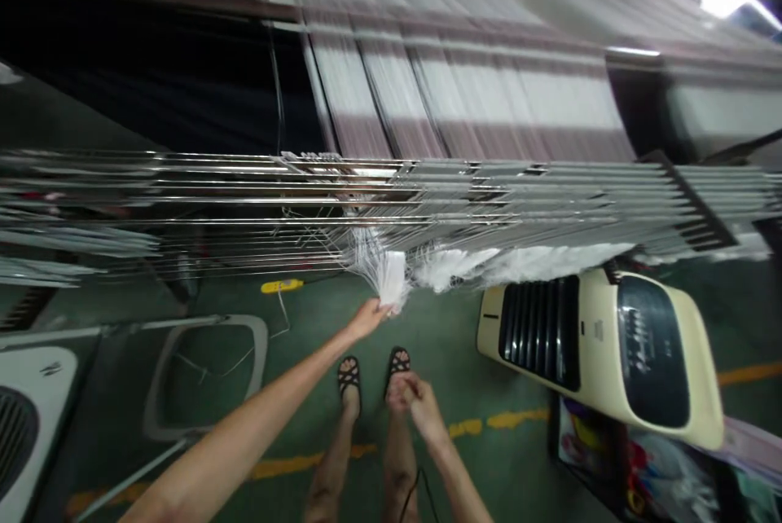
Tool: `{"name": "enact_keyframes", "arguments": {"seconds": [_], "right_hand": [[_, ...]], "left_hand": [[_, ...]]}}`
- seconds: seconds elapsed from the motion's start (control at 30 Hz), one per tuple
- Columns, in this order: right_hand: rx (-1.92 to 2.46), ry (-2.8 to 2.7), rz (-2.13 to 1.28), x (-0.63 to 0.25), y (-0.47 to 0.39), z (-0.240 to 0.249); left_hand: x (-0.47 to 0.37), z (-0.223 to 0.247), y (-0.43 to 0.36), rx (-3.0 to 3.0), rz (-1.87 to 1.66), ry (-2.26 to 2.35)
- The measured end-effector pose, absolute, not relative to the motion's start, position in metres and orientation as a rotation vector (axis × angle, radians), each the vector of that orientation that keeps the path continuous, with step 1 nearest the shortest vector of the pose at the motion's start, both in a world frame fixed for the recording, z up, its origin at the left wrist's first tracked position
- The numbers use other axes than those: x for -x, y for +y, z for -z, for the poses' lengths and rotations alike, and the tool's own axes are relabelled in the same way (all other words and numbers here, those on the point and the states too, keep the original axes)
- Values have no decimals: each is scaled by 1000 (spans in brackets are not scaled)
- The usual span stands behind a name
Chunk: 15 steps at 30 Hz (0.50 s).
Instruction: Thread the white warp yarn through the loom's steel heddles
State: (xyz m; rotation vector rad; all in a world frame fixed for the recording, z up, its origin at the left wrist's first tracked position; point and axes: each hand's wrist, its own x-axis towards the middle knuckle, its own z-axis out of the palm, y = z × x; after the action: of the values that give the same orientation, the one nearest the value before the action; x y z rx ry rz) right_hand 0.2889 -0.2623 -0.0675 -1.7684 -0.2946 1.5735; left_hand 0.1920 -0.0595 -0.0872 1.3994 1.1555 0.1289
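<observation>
My left hand (370, 318) is closed on the lower end of a bundle of white threads (392, 279) that hangs from a loom's frame. My right hand (409, 393) is lower and to the right, away from the threads, its fingers pressed together; whatever they hold, if anything, is too small to make out. Long thin metal bars (257, 181) run across the view above both hands. Behind them a wide sheet of white and brownish threads (489, 91) comes down. More loose white thread ends (538, 262) hang to the right of the held bundle.
A cream and black appliance (599, 352) stands at the right, above a box of colourful items (648, 466). A yellow tool (282, 286) with a cord is left of my left hand. A pale frame (260, 360) and a grey-white machine (54, 376) are at the left.
</observation>
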Motion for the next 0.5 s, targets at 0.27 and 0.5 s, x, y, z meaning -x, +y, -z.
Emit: {"name": "enact_keyframes", "arguments": {"seconds": [0.27, 0.5], "right_hand": [[1735, -326, -1148, -295, -260, -28], [1643, -558, -980, -265, -240, -76]], "left_hand": [[-170, -33, -132, -163, -500, 1038], [-198, -81, -151, 160, -640, 927]]}}
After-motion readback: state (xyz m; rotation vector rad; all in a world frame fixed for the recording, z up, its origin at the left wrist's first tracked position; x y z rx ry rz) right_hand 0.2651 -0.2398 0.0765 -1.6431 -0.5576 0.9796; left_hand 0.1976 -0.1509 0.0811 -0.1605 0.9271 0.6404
